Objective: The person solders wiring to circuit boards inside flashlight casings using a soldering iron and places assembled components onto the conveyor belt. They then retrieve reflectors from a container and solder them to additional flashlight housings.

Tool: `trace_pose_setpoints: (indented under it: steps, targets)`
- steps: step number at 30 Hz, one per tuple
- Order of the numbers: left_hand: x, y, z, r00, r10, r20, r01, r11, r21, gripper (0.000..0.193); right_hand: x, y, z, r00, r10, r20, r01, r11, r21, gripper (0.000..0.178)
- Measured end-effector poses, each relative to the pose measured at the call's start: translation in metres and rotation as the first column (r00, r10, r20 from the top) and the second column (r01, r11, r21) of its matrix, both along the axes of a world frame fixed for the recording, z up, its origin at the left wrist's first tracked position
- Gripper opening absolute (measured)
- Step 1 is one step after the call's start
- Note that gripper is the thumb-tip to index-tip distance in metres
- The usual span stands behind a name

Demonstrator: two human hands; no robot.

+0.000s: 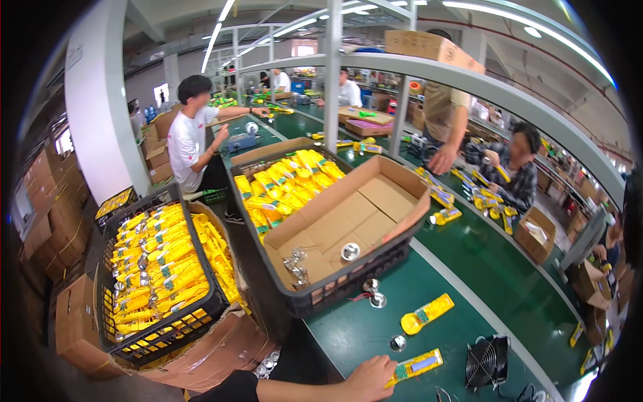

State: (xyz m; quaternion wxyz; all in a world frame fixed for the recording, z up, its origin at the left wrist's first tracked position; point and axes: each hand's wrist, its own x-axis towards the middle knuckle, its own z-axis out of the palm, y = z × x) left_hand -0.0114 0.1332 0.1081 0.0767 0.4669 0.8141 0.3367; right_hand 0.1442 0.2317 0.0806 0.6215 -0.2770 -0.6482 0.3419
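Observation:
My left hand [367,380] reaches in from the lower edge, its fingers closed around the near end of a yellow plastic housing [418,366]. This long housing is an open shell with a green circuit board and a bluish-grey block inside. Just above the hand lies a small silver reflector [398,343] on the green bench. A second yellow housing [427,313], also with a board in it, rests farther off. Beyond that are shiny reflectors [376,299] with red wires. My right hand does not show.
A black crate [305,305] with a cardboard tray [362,214] stands on the bench, yellow housings behind it. Left of the bench is another full black crate [214,305]. A black fan [487,362] stands at the right. Co-workers sit and stand along the green conveyor [489,258].

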Motion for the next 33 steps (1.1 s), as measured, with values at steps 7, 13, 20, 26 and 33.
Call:
trace_pose_setpoints:
  steps: [7, 13, 20, 26, 33]
  targets:
    - [-0.018, 0.086, -0.003, 0.996, -0.029, -0.086, 0.026, 0.999, -0.043, 0.036, 0.025, 0.02, 0.019, 0.991, -0.109, -0.077, 0.11, 0.994, 0.005, 0.034]
    - [-0.069, 0.229, -0.009, 0.978, -0.025, -0.207, 0.013, 0.998, -0.056, 0.038, 0.07, 0.054, 0.01, 0.934, -0.349, -0.08, 0.355, 0.932, 0.077, 0.029]
    - [-0.164, 0.381, -0.02, 0.937, 0.293, -0.191, -0.302, 0.953, -0.022, 0.044, 0.096, 0.111, -0.038, 0.717, -0.668, 0.199, 0.336, 0.581, 0.741, 0.018]
    - [-0.224, 0.434, -0.03, 0.937, 0.334, -0.1, -0.324, 0.94, 0.104, 0.048, 0.083, 0.128, -0.026, 0.701, -0.667, 0.251, 0.346, 0.626, 0.698, 0.018]
    - [-0.271, 0.437, -0.037, 0.942, 0.288, 0.175, -0.326, 0.911, 0.253, 0.063, 0.08, 0.127, -0.017, 0.664, -0.706, 0.246, 0.335, 0.575, 0.746, 0.017]
